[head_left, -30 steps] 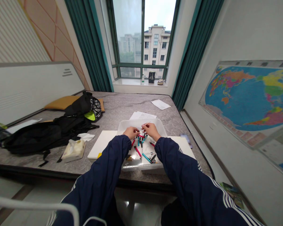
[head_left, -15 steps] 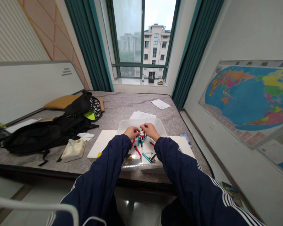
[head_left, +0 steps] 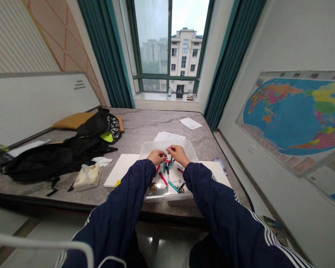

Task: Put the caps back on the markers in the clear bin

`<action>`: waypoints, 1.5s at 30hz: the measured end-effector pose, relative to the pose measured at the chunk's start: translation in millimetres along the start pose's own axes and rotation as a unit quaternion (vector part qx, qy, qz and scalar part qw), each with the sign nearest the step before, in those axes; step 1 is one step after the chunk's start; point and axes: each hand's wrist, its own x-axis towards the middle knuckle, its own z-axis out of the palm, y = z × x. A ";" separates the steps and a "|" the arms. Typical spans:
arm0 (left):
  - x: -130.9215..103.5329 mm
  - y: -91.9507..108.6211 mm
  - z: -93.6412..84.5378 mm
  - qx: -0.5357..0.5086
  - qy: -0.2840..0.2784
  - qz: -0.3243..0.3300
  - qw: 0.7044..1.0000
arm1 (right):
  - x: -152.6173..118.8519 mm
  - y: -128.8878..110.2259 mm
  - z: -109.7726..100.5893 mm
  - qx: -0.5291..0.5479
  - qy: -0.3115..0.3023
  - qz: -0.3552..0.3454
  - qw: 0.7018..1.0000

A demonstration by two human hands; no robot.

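"Pens (head_left: 163,179): how far along?"

"Scattered loose in the translucent tray (head_left: 167,198), some bunched, some apart; can't tell finished from unfinished."

"And above?"

"Left hand (head_left: 156,157) with fingertips drawn close, grip too small to read. Right hand (head_left: 179,154) pinching a thin pale piece (head_left: 167,152)."

"Farther out?"

"Printed sheets (head_left: 170,136) just beyond the tray."

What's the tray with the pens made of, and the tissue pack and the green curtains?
The tray looks like thin plastic, see-through and shiny, because white shows through its bottom. The tissue pack seems soft plastic film, slightly glossy and creased, though I can't be sure. The green curtains look like matte cloth, hanging in long folds.
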 end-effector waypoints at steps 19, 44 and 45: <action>-1.8 2.6 -2.0 0.007 0.014 -0.007 1.000 | -0.6 8.9 4.0 -0.058 -0.070 0.042 0.995; 1.0 -1.2 -0.7 0.024 0.025 -0.097 0.995 | -11.9 28.8 2.8 -0.203 -0.217 0.286 0.911; 1.0 -1.3 -0.7 0.023 0.025 -0.097 0.995 | -12.6 29.7 3.3 -0.218 -0.223 0.280 0.908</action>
